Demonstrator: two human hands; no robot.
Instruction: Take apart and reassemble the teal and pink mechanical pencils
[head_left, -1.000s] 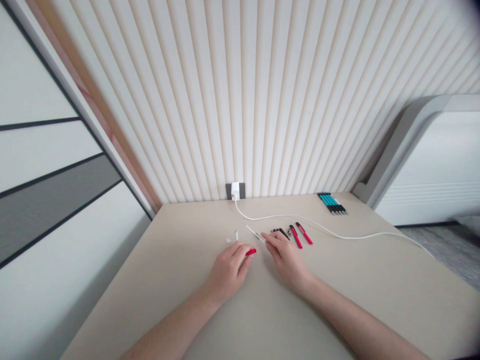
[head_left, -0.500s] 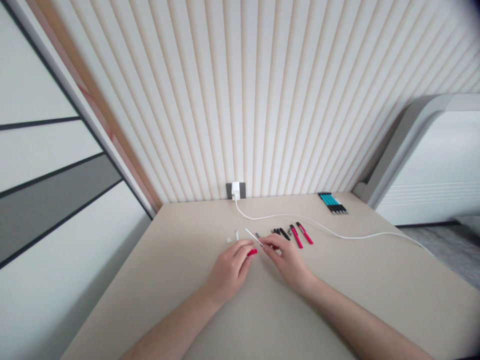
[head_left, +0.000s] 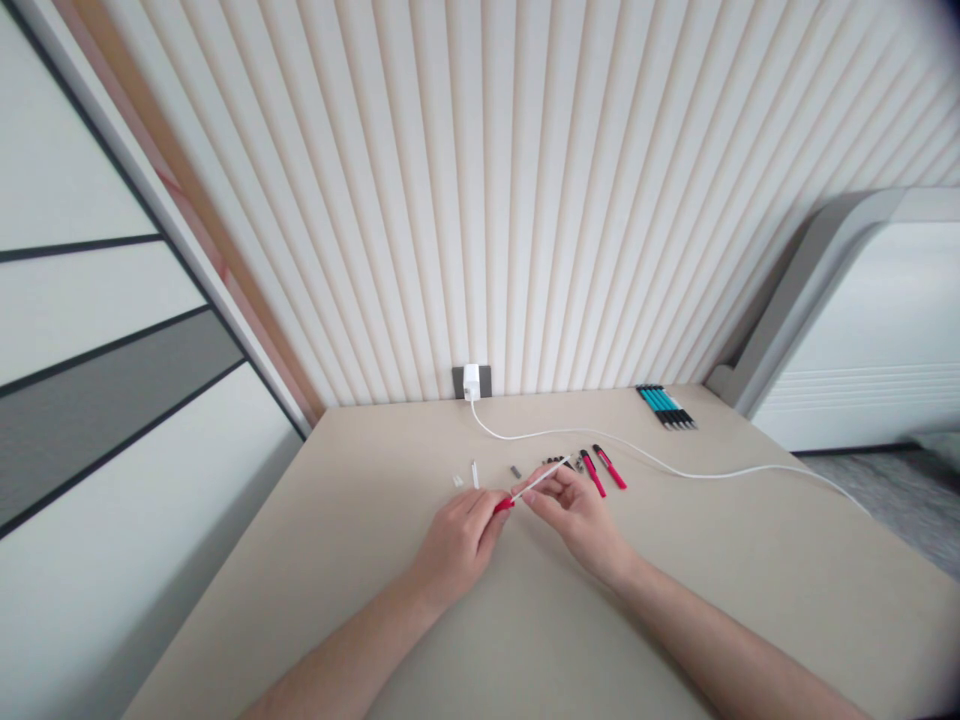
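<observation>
My left hand (head_left: 463, 530) is closed around a red pen barrel (head_left: 503, 505), with only its right end showing past the fingers. My right hand (head_left: 574, 510) pinches a thin white pen refill (head_left: 541, 478) between thumb and fingers. The refill slants up to the right, and its lower end meets the barrel's open end; whether it is inside cannot be made out. Beyond the right hand lie small black pen parts (head_left: 553, 462), partly hidden by its fingers. Two red pens with black clips, one a red pen (head_left: 609, 467), lie just right of them.
White refills (head_left: 475, 474) and tiny white pieces (head_left: 458, 481) lie beyond my left hand. A small grey block (head_left: 515, 471) sits between the hands. Several teal and black pens (head_left: 666, 407) lie at the back right. A white cable (head_left: 675, 470) runs from a charger (head_left: 471, 382) across the table.
The white refill has swung from pointing up-left to pointing up-right, and its lower end now meets the red barrel. My right hand has turned, its fingers more raised. The left hand stays nearly still.
</observation>
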